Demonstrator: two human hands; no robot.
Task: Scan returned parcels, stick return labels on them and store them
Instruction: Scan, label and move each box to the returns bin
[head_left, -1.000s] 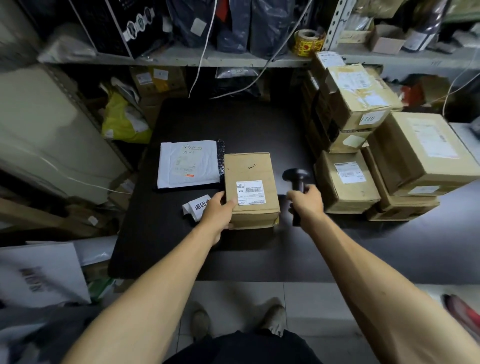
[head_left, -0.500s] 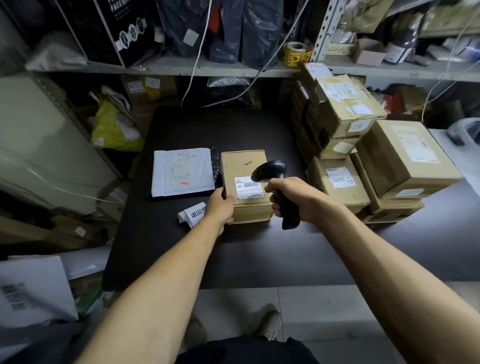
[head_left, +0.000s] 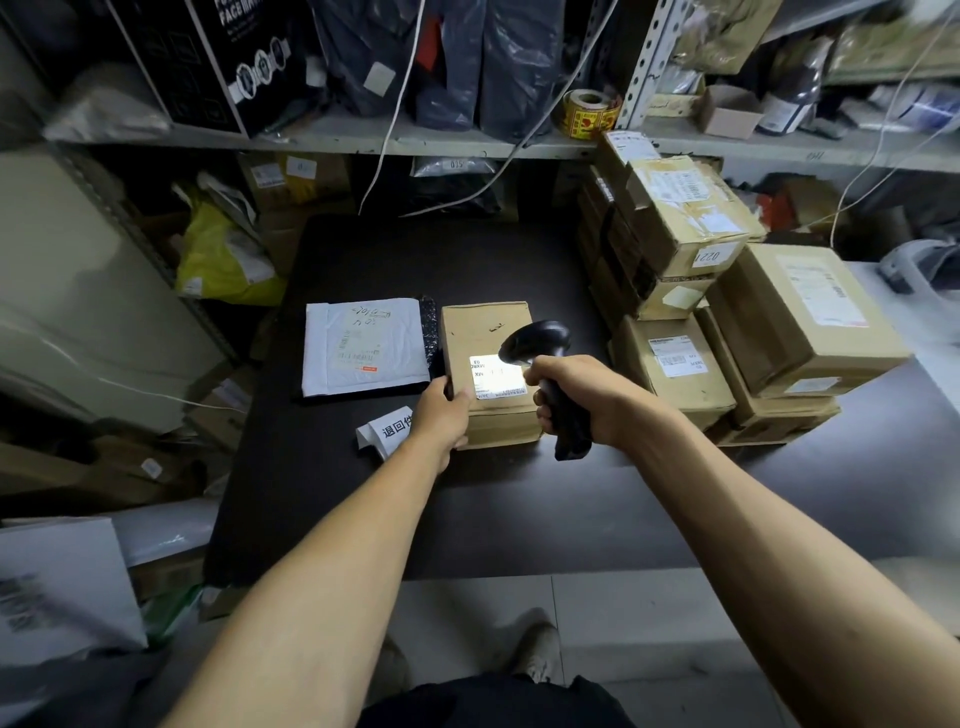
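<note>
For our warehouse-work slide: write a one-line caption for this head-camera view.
Right hand aims a black barcode scanner at the lit label on a cardboard parcel steadied by the left hand.

Bare forearms (head_left: 322, 571), dark trousers, (perhaps grey) shoes (head_left: 535, 652).

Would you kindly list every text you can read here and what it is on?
"退回", then a character the left hand cuts off: white label on table.
"022": sticker on stacked box.
"015": tag on dark bag.
"FACE MA…": black box on shelf.
Parcel label: glared; only "MX" legible.
Other shipping labels: too small.
</note>
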